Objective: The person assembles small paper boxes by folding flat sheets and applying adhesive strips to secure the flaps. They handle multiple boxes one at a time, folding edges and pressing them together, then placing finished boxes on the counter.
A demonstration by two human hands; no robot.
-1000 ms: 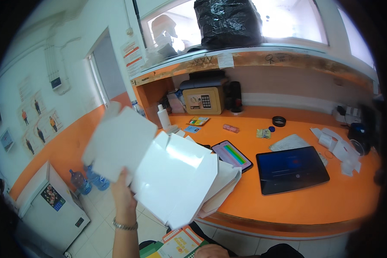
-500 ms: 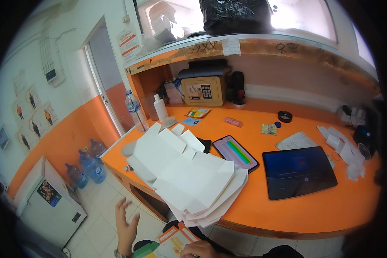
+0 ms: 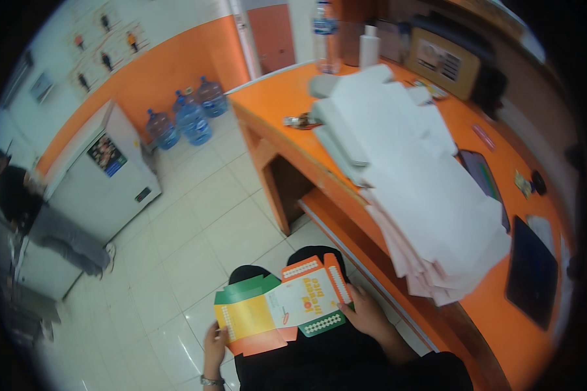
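Observation:
An unfolded cardboard box point(image 3: 261, 313), printed in yellow, white, green and orange, lies across my lap with its flaps spread. My left hand point(image 3: 215, 345) grips its left edge, the thumb on top. At the opposite edge my right hand point(image 3: 365, 315) holds the box beside an orange flap, fingers partly hidden underneath. To the right, a stack of flat white box blanks point(image 3: 417, 176) rests on the orange desk point(image 3: 277, 98), its near end jutting past the desk edge.
On the desk are a phone point(image 3: 481, 171), a tablet point(image 3: 533, 274), a white bottle point(image 3: 369, 49), a water bottle point(image 3: 326, 39) and a safe point(image 3: 443, 58). A chest freezer point(image 3: 101, 169) and several water jugs point(image 3: 192, 124) stand left. Another person point(image 3: 39, 202) stands beside the freezer.
My view has swung left and down. My left hand, empty and raised before, now holds the printed box's left edge. The box shows more fully on my lap, and another person is in view.

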